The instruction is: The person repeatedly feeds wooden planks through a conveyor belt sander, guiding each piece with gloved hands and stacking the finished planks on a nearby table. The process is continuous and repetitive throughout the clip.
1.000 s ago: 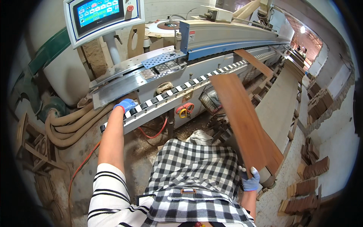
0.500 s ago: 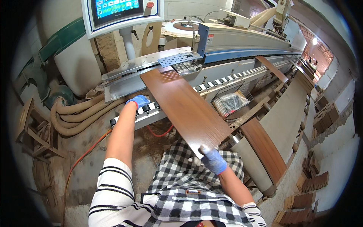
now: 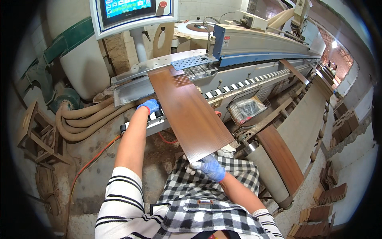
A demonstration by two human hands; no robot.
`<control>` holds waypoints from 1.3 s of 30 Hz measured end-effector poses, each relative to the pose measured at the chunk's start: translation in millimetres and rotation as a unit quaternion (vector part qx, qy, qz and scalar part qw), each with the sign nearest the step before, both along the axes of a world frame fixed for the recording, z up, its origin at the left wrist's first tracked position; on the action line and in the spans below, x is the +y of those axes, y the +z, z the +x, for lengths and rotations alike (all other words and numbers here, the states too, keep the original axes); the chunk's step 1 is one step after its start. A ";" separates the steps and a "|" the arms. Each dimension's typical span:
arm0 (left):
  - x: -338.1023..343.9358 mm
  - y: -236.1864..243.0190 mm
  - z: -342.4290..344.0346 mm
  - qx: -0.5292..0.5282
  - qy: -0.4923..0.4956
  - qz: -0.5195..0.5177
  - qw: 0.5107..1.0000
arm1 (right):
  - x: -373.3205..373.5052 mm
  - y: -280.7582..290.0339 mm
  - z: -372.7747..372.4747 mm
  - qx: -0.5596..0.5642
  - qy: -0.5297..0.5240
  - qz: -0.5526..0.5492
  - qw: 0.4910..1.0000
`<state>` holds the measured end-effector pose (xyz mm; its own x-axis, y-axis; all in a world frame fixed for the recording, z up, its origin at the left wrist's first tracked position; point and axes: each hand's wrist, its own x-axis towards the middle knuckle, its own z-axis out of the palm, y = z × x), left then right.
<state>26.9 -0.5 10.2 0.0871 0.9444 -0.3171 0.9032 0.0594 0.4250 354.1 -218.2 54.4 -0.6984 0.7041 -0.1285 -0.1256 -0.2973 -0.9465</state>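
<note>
A long brown wood-grain board (image 3: 189, 115) lies slantwise in front of me. Its far end is by the blue perforated plate (image 3: 191, 62) of a machine, and its near end reaches my checked apron. My right hand (image 3: 209, 167), in a blue glove with pale fingertips, is closed round the near end at its corner, some fingers beneath it. My left hand (image 3: 148, 106), also blue-gloved, is curled against the board's left edge, just above a roller rail (image 3: 157, 122); its fingertips are partly hidden.
A control screen (image 3: 129, 12) stands at the upper left. Ribbed hoses (image 3: 83, 129) and a wooden stool (image 3: 43, 137) are on the left. To the right, another brown board (image 3: 280, 159) lies on a belt conveyor (image 3: 302, 107). A wire basket (image 3: 248, 111) hangs below the rail; boards (image 3: 330, 195) are stacked far right.
The board's near end has swung left, squaring it more with the machine. My right hand has moved left with it, and its thumb no longer shows on top. My left hand stays by the edge.
</note>
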 end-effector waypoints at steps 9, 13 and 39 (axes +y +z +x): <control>-6.0 8.4 -4.5 0.051 -0.023 0.010 0.998 | 3.1 -9.8 31.0 -0.024 -0.129 0.009 0.991; -6.4 2.7 -8.6 0.047 -0.015 0.042 0.998 | 11.0 -21.0 47.6 0.003 -0.214 -0.051 0.975; -4.9 0.9 -14.2 0.002 -0.018 0.006 1.000 | -52.1 -139.8 311.5 -0.104 -0.754 0.056 0.646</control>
